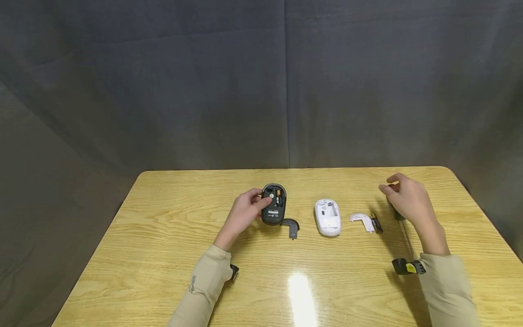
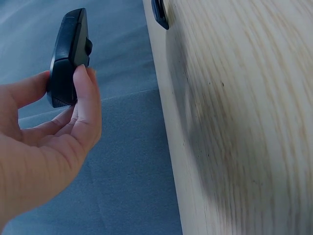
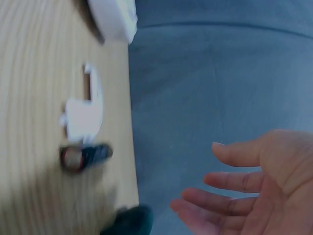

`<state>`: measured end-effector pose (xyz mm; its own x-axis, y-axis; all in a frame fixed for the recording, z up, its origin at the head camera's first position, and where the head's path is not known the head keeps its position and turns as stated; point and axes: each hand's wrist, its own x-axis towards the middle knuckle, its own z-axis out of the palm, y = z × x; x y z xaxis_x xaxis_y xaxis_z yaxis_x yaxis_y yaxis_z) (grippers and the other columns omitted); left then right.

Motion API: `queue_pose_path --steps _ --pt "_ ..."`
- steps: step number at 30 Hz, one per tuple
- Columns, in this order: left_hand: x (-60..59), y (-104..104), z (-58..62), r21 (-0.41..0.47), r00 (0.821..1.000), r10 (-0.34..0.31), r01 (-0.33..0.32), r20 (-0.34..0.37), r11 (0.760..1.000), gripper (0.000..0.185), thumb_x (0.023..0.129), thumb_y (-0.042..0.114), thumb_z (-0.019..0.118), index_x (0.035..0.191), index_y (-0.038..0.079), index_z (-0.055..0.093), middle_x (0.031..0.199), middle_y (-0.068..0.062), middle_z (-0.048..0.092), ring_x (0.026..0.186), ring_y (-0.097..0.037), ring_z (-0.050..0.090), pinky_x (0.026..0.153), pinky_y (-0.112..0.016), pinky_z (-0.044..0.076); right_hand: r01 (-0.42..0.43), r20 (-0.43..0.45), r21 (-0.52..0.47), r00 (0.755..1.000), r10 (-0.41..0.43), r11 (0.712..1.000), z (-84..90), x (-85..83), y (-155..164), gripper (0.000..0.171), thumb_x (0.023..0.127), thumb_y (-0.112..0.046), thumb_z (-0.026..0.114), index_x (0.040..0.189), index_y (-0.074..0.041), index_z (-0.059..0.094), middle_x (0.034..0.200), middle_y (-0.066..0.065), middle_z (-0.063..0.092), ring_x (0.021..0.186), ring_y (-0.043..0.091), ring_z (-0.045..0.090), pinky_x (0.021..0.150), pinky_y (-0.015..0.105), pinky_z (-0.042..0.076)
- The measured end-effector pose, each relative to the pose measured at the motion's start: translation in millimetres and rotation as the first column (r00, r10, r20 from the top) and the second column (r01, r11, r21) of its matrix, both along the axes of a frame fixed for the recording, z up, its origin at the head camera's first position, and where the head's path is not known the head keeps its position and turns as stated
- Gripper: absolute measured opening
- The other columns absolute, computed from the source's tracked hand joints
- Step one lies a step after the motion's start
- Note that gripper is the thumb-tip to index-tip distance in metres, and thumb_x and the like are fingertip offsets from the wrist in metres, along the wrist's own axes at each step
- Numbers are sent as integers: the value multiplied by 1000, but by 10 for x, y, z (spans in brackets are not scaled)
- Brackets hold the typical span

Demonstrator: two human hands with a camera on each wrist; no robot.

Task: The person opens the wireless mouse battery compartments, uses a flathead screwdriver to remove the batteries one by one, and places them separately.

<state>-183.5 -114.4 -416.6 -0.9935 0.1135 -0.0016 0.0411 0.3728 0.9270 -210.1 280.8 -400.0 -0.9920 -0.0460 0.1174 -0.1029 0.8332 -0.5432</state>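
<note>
Fingers of the left hand (image 1: 243,213) pinch a black mouse (image 1: 273,203) by its sides, thumb on one edge and fingertips on the other, tilting it belly-up, likely so its open battery bay faces the person. A battery sits in that bay. Just beside the mouse, on the wooden table (image 1: 163,254), lies its black cover (image 1: 291,225), probably set down close to stay handy. Further right a white mouse (image 1: 328,217) rests upside down, bay open, with its white cover (image 1: 362,220) near it and a loose battery (image 1: 376,223) touching that cover's end. A screwdriver (image 1: 405,243) lies close to these, partly under the right hand (image 1: 404,197). That hand hovers above the table with fingers spread and relaxed, holding nothing.
</note>
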Motion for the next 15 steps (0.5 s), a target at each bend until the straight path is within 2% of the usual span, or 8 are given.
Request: queue_pose_path --steps 7,9,12,15 --pt "0 -5 -28 7 1000 1 -1 -2 1000 37 101 20 66 129 -5 66 98 -14 71 77 -18 64 74 -50 60 -1 155 116 988 -17 993 -64 0 258 58 103 -26 61 129 25 48 109 42 63 96 54 63 71 57 54" --pt "0 -8 -32 9 1000 -1 1 -4 1000 37 101 19 66 130 -5 66 99 -15 71 77 -18 64 74 -51 60 -27 220 144 975 -5 989 -82 -10 306 62 102 -26 63 127 28 46 104 41 63 89 50 64 69 54 54" --pt "-1 -10 -40 9 1000 -2 2 -3 1000 38 101 19 66 130 -5 65 99 -14 71 77 -17 64 75 -52 60 -50 307 134 952 7 990 -128 -20 336 56 101 -25 64 111 28 49 81 30 63 68 36 62 59 44 52" --pt "-1 -6 -43 7 1000 -2 2 -4 1000 38 101 19 66 131 -5 65 99 -14 72 77 -17 64 75 -52 60 -43 355 112 935 1 993 -182 -18 353 42 99 -24 66 84 13 53 64 12 54 54 21 53 52 34 46"
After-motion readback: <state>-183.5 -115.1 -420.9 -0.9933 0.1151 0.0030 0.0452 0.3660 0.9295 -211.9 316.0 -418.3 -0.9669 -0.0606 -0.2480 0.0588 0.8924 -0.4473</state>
